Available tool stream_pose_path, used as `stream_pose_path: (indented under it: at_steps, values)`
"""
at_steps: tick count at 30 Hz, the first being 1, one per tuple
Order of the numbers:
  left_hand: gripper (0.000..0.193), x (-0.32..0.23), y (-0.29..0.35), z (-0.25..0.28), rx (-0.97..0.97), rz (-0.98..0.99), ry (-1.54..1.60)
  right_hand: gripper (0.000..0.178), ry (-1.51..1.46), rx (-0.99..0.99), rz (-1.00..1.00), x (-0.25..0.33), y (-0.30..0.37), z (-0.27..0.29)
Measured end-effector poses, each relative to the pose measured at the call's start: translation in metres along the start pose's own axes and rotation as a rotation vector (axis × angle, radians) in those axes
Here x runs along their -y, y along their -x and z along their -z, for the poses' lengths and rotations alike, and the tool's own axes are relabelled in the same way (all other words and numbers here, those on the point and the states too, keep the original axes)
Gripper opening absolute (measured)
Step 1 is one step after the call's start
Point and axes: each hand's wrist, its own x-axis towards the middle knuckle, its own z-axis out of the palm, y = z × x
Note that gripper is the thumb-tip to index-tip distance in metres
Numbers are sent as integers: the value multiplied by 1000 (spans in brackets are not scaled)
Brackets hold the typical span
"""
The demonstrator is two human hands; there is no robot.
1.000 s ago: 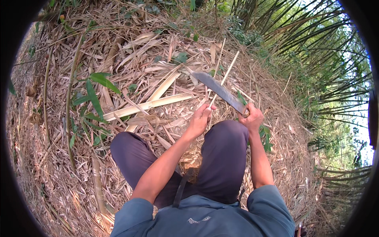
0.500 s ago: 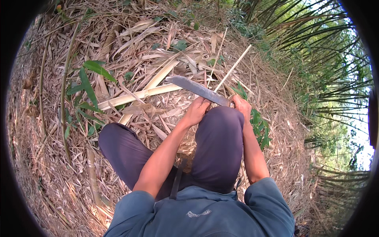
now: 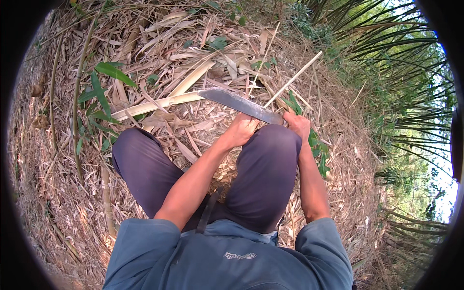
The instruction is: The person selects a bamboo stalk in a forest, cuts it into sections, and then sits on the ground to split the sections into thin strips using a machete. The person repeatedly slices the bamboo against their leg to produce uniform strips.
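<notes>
Seated figure, viewed from the head camera. The right hand was closed round the handle of a long-bladed knife, whose grey blade ran out to the left of that grip and slightly away from the body, above the right knee. The left hand lay just beside the blade's near end, fingers curled; whether it pinched the thin pale bamboo strip could not be told, since the hand and knee hid the strip's lower end. The strip rose from between the two hands, up and to the right of the grip.

Compared with the views one second and half a second before, the blade had lain flatter and more to the left, and the strip stood out longer beyond the hands; judged from this, the shaving stroke along the strip was in progress rather than finished.

No container was in view. Beyond the grip lay split bamboo slats on dry leaf litter.
</notes>
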Motion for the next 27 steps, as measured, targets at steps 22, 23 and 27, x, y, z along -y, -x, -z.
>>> stream_pose_path:
  at_steps: [22, 23, 27]
  values:
    - [35, -25, -5, -34, -21, 503, -73, 24, -187, -13, -93, -61, 30, -28]
    - [35, -18, -10, -38, -56, 454, -92, 24, -174, -11, -80, -59, 27, -28]
    - [39, -4, -14, -52, -168, 349, -76, 24, -192, 22, -36, -60, 19, -25]
